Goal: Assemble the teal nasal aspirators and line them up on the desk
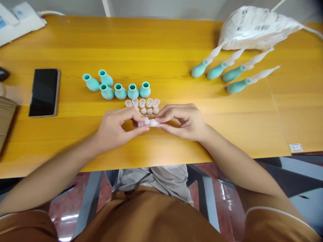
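Note:
My left hand and my right hand meet at the middle of the table near its front edge. Between their fingertips lies a small translucent plastic fitting, level and pointing sideways. The left thumb and fingers pinch its left part, the right ones its narrower right end. Just beyond the fingers stand small clear plastic cups in a row, with small whitish round pieces before them, partly hidden by the hands. Behind these are several turquoise rubber bulbs with open necks.
At the right lie several turquoise bulbs with long translucent nozzles in their necks. A white plastic bag rests behind them. A phone and a cardboard box are on the left. A small label sits near the front edge.

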`<state>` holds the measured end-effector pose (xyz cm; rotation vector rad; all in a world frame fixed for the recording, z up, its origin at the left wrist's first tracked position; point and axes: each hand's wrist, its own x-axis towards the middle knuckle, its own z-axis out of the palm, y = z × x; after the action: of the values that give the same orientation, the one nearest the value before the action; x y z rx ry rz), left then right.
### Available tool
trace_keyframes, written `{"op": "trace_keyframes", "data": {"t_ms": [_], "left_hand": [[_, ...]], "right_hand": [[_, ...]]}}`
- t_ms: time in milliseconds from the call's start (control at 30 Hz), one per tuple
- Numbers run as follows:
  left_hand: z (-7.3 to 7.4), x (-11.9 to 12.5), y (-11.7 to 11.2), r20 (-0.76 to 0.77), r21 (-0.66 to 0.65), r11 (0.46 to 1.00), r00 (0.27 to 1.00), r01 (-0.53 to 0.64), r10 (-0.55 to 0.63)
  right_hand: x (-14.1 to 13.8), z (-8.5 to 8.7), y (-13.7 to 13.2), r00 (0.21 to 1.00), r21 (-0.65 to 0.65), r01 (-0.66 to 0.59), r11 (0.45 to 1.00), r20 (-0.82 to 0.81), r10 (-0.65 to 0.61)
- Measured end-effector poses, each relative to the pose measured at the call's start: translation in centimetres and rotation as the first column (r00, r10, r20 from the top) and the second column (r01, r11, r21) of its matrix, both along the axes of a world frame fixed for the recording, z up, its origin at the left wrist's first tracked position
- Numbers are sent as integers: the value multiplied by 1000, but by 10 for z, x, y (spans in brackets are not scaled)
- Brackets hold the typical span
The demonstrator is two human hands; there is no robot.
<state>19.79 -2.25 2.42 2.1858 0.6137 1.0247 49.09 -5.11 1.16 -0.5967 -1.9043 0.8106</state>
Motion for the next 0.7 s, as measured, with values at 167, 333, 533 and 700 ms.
{"op": "trace_keyframes", "data": {"t_ms": [167,333,533,700], "left_hand": [[0,-1,0,-20,5,1000,1000,-16,16],[1,0,0,17,46,999,1000,-10,9],[6,1,2,22,231,972,999,36,-42],[8,-2,5,-15,220,974,998,59,-57]], "right_hand": [[-2,-1,-1,1000,16,4,1000,2,-4],[-5,-1,-3,1000,-9,22,1000,-16,-22],[-12,4,-6,999,-140,-28,990,-25,24],[-10,7,-4,999,-140,-23,990,-38,17]]}}
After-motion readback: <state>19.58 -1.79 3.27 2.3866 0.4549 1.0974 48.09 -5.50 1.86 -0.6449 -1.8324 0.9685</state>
